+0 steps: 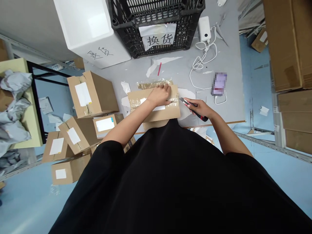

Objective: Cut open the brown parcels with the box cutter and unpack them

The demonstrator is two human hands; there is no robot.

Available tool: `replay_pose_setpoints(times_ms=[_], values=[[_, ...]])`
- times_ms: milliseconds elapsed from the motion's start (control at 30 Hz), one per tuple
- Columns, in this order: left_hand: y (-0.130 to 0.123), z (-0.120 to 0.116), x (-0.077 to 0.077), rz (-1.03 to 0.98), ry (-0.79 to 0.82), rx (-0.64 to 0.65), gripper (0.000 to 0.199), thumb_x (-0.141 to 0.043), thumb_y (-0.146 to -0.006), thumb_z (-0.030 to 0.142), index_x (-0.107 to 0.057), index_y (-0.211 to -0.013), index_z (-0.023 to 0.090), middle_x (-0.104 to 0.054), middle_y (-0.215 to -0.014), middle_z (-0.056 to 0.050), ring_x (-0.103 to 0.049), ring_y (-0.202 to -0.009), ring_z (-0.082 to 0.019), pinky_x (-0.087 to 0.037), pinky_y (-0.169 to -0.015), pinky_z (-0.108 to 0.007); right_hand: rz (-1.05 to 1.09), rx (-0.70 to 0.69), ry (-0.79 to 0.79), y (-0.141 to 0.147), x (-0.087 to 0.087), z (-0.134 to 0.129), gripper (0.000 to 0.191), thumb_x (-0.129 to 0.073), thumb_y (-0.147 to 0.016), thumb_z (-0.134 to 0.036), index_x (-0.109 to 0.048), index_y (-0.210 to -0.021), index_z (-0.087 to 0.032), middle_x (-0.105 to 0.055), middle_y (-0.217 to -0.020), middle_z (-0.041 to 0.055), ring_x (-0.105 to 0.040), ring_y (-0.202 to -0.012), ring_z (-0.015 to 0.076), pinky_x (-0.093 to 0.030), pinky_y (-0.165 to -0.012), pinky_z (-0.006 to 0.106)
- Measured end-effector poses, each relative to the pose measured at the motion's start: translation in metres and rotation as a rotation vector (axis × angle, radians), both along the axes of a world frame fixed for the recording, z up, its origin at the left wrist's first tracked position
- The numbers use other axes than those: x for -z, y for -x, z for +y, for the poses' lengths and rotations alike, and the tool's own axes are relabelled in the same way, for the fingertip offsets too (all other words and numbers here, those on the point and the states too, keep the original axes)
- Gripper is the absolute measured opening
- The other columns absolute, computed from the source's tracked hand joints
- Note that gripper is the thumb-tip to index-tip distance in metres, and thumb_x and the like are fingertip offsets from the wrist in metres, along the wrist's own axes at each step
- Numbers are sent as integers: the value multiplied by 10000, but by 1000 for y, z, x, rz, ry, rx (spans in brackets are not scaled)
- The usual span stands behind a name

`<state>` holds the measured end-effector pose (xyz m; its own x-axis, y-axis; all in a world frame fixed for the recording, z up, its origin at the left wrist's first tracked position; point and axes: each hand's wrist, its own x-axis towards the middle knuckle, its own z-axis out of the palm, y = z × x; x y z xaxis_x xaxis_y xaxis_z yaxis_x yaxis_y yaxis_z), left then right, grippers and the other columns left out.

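A taped cardboard box (161, 114) with a white label lies at the front edge of the grey table (231, 110). My left hand (160, 95) rests on top of this box, its fingers bent over the taped upper face; whether it grips anything is not clear. Just right of the box, my right hand (199, 108) is wrapped round a black and red utility knife (203, 117). The knife's blade points left, close to the box's right end.
Behind the box stand a black crate (156, 48) and a white bin (107, 53). A phone (219, 84), a white power bank (204, 28) and a looped cable (200, 63) lie at the right. Several cardboard boxes (104, 92) are at the left.
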<state>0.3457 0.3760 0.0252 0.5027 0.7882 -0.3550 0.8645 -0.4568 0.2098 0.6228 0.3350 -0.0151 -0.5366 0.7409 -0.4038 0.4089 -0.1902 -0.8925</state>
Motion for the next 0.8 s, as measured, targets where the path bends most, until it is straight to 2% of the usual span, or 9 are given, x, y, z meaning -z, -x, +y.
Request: replay_pose_setpoints(times_ms=[167,367,433,500,567,633,700,800], values=[[-9,7,-3,93,42,23,700,-644,-803,402,-479,-1375,33,-549,-1309,-268,-565,-1143,-398,-437,-938,-454,22,5,20,-1,-1,-7,572,-567,-954,-413,-492,-1500,-263,-558,-661,-38,-487,-511,85,-448,-553,247],[-3,5,1,33,-2,24,694,-658,-804,410,-484,-1383,69,-513,-1397,-238,-523,-1207,-382,-450,-956,-434,13,-15,30,4,-4,-12,558,-561,-958,-405,-496,-1497,-279,-551,-670,-40,-481,-513,81,-465,-579,255],[1,-4,5,-41,-61,-6,648,-661,-823,396,-496,-1375,101,-524,-1389,-211,-487,-1259,-369,-438,-989,-432,9,-7,30,3,-2,-11,562,-566,-953,-409,-498,-1496,-278,-560,-677,-37,-482,-508,80,-465,-573,254],[4,-20,10,-114,-132,-44,519,-635,-865,365,-547,-1321,135,-550,-1344,-198,-478,-1267,-360,-423,-1010,-455,7,-1,34,2,2,-11,564,-575,-947,-412,-506,-1490,-277,-568,-678,-35,-484,-506,81,-466,-566,252],[6,-38,16,-150,-168,-82,342,-563,-923,334,-611,-1219,169,-599,-1238,-183,-518,-1202,-343,-429,-985,-473,12,15,45,1,4,-11,568,-581,-942,-415,-510,-1487,-272,-576,-680,-32,-487,-507,84,-463,-554,249],[5,-55,20,-161,-161,-121,264,-492,-968,341,-642,-1125,191,-631,-1127,-157,-553,-1119,-315,-444,-945,-453,20,27,53,0,6,-11,576,-586,-939,-416,-508,-1489,-266,-580,-677,-30,-489,-510,86,-460,-545,247],[2,-67,20,-162,-141,-156,297,-496,-972,419,-640,-1093,190,-632,-1093,-146,-555,-1089,-306,-442,-932,-432,19,26,51,1,6,-10,579,-585,-938,-410,-503,-1493,-266,-580,-671,-33,-489,-510,86,-461,-548,248],[-6,-76,14,-130,-96,-175,504,-611,-873,593,-612,-1139,165,-601,-1151,-169,-516,-1135,-337,-406,-962,-440,4,17,35,2,4,-8,578,-579,-936,-403,-504,-1493,-265,-597,-685,-31,-490,-515,87,-466,-560,256]])
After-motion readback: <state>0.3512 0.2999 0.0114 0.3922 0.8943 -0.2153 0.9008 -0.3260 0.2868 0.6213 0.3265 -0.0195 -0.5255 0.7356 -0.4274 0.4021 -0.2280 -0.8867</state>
